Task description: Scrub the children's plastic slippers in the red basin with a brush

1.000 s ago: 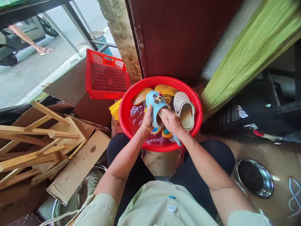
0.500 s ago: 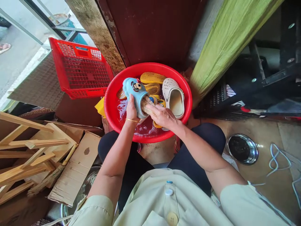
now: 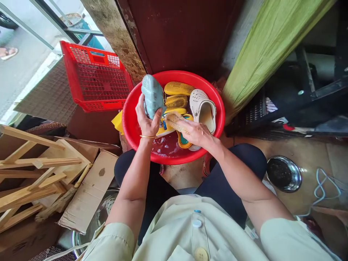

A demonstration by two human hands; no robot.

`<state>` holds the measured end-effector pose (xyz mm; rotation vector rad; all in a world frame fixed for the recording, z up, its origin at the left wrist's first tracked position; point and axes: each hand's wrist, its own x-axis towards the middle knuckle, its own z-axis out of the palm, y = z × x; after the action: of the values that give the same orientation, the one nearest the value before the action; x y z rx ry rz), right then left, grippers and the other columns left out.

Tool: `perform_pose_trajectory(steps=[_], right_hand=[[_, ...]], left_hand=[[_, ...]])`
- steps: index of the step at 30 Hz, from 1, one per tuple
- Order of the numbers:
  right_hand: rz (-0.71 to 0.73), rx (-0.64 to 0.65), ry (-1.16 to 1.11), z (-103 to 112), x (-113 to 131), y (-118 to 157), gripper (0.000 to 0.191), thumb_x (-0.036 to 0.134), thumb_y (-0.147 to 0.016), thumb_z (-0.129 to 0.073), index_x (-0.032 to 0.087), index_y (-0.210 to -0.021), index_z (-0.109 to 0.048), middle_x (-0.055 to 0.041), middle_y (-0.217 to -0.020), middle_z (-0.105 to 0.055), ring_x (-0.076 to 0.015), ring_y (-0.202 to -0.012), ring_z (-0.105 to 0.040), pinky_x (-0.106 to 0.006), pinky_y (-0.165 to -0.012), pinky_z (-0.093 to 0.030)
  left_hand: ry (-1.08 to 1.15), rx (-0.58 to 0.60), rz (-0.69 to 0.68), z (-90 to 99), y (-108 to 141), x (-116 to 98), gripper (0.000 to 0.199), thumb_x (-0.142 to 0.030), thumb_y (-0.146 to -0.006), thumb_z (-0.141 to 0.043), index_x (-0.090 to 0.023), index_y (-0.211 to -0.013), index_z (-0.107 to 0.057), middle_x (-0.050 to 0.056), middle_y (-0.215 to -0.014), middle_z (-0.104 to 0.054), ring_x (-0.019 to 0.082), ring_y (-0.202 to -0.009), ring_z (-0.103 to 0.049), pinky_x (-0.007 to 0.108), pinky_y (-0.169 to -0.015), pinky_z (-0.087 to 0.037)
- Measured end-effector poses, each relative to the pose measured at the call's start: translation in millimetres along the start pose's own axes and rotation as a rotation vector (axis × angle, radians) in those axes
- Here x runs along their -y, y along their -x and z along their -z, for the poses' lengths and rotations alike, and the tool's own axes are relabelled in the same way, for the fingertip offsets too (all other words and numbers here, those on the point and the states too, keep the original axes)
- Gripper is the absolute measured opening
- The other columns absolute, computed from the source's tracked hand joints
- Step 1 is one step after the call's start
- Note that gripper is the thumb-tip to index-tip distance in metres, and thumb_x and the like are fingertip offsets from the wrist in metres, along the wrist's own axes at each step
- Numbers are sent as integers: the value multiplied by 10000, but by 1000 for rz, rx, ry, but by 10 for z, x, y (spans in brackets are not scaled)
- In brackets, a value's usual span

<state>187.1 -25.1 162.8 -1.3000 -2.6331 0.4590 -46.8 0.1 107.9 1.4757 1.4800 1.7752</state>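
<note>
The person's left hand (image 3: 148, 123) was clamped around a light blue clog (image 3: 152, 95), thumb on one side and fingers on the other, holding it up over the left part of a red basin (image 3: 131, 121) with its sole turned outward. I could make out no brand on that sole. The right hand (image 3: 199, 134) gripped a brush (image 3: 175, 119) with pale bristles, just beside the lower end of the clog; I couldn't tell whether the two touched.

Below the hands, in sudsy water, lay two yellow soles (image 3: 178, 88), one nearer the far rim, and a yellow shoe (image 3: 170, 129) bearing dark blue marks like lettering, too small to read and partly hidden by the brush. A white clog (image 3: 199, 102) leaned at the basin's right side.

Off to the right, a small white label (image 3: 271, 105) carried dark print I couldn't read. At lower left, a cardboard box (image 3: 20, 244) had blurred dark printing, equally illegible. The red crate (image 3: 104, 105) beyond the basin showed no lettering I could make out.
</note>
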Motion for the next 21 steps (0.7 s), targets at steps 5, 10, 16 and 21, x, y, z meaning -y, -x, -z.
perform_pose_trajectory(steps=[5,10,16,21], right_hand=[[6,-57,-70,16,-45,30,519,210,-979,-483,246,-1492,-555,-90,-1299,-709,-241,-1105,-673,-346,-952,-519],[-23,-66,-116,5,-15,67,530,215,-953,-530,254,-1480,-571,-85,-1300,-715,-243,-1119,-678,-342,-954,-536],[-11,-65,-166,25,-25,129,519,230,-929,-570,260,-1446,-602,-74,-1314,-716,-252,-1122,-688,-346,-970,-540],[-62,-176,-288,145,-187,252,525,210,-916,-558,233,-1438,-601,-57,-1316,-723,-231,-1115,-706,-324,-977,-540]], left_hand=[[84,-9,134,-16,25,101,599,-443,-932,-710,-272,-1458,-480,22,-1517,-560,268,-1489,-423,477,-1252,-322],[156,-133,351,-26,43,51,328,-287,-1025,-540,-198,-1340,-515,-16,-1273,-722,217,-1464,-459,394,-1161,-446],[203,-140,421,36,98,-93,430,-361,-864,-775,-284,-1250,-600,-13,-1275,-715,232,-1374,-562,334,-1117,-511],[215,-11,442,125,109,-240,498,-414,-820,-807,-228,-1241,-618,49,-1222,-719,256,-1252,-645,401,-1121,-508]])
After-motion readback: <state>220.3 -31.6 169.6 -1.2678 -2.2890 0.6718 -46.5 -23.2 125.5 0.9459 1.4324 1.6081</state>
